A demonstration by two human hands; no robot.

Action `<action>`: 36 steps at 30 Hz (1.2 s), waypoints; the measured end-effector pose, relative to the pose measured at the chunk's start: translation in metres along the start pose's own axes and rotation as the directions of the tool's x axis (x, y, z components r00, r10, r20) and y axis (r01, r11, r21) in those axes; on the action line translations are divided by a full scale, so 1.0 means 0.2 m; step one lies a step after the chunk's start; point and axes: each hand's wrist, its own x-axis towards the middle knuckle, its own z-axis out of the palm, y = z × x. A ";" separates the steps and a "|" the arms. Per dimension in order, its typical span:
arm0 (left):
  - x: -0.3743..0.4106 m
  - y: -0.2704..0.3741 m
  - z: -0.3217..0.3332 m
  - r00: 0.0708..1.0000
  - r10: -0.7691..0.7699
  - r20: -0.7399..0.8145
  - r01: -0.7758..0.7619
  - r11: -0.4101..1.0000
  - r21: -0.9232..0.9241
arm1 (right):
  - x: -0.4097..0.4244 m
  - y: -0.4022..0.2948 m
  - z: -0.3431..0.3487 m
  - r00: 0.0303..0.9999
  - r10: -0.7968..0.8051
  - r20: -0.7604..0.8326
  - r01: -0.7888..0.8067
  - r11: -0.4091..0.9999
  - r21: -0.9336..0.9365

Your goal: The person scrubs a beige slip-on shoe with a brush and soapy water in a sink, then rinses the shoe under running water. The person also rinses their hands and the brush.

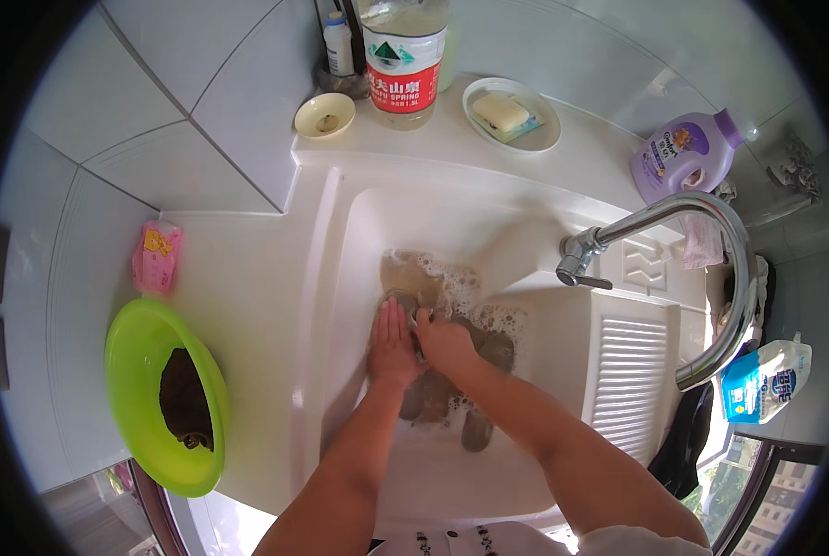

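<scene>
My left hand [392,345] lies with its fingers stretched out over a wet, dark brownish item at the left side of the white sink [428,479]. Close against it on the right, my right hand [445,343] has its fingers curled around something largely hidden beneath it, too covered to name. Both hands are low in the basin, at murky brown water [409,272] with soap foam [464,285]. Several dark, soaked items, perhaps shoes or slippers, lie around and below them; one rounded end [477,429] shows nearer to me, another [499,350] to the right.
A chrome faucet [723,278] arches over the ribbed washboard [631,375] at right. A green basin [119,389] holding dark cloth stands left, by a pink packet [157,257]. The back ledge bears a large bottle [404,83], a soap dish [553,132], a small bowl [324,116] and a purple Comfort jug [678,156].
</scene>
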 end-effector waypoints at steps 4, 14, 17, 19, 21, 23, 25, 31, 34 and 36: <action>-0.01 -0.02 0.10 0.994 -0.074 -0.083 0.057 0.981 -0.188 | 0.19 -0.02 0.06 0.996 0.087 0.031 -0.087 0.996 0.016; -0.03 -0.03 0.11 0.985 -0.058 -0.165 0.047 0.997 -0.069 | 0.06 -0.04 -0.01 0.989 -0.034 0.143 0.043 0.997 -0.059; 0.00 -0.09 0.20 0.967 -0.079 -0.241 0.078 0.997 -0.014 | 0.06 -0.11 -0.04 0.979 -0.084 0.183 0.103 0.990 -0.096; -0.03 -0.05 0.08 0.988 -0.016 -0.155 -0.004 0.992 -0.124 | 0.09 -0.08 -0.04 0.991 -0.073 0.116 0.086 0.991 -0.104; -0.04 -0.04 0.06 0.988 -0.027 -0.154 0.001 0.986 -0.166 | 0.26 -0.09 -0.02 0.996 -0.067 -0.060 0.064 0.997 -0.046; -0.03 -0.04 0.08 0.986 -0.048 -0.159 0.016 0.981 -0.194 | 0.22 -0.10 0.00 1.000 0.011 0.016 -0.011 0.999 -0.031; -0.04 -0.07 0.10 0.984 -0.065 -0.164 0.031 0.980 -0.198 | 0.17 -0.13 -0.01 0.995 0.030 0.099 -0.025 0.999 -0.043; -0.04 -0.03 0.11 0.978 -0.032 -0.205 0.001 0.989 -0.148 | 0.33 -0.06 -0.04 0.998 0.032 0.058 -0.031 0.999 -0.018; -0.04 -0.07 0.13 0.973 -0.032 -0.228 0.000 0.990 -0.140 | 0.21 -0.08 -0.04 0.986 0.071 0.148 -0.064 0.996 -0.056; -0.05 -0.08 0.09 0.980 -0.056 -0.193 0.023 0.986 -0.168 | 0.11 -0.07 -0.06 0.978 0.051 0.204 -0.033 0.995 -0.091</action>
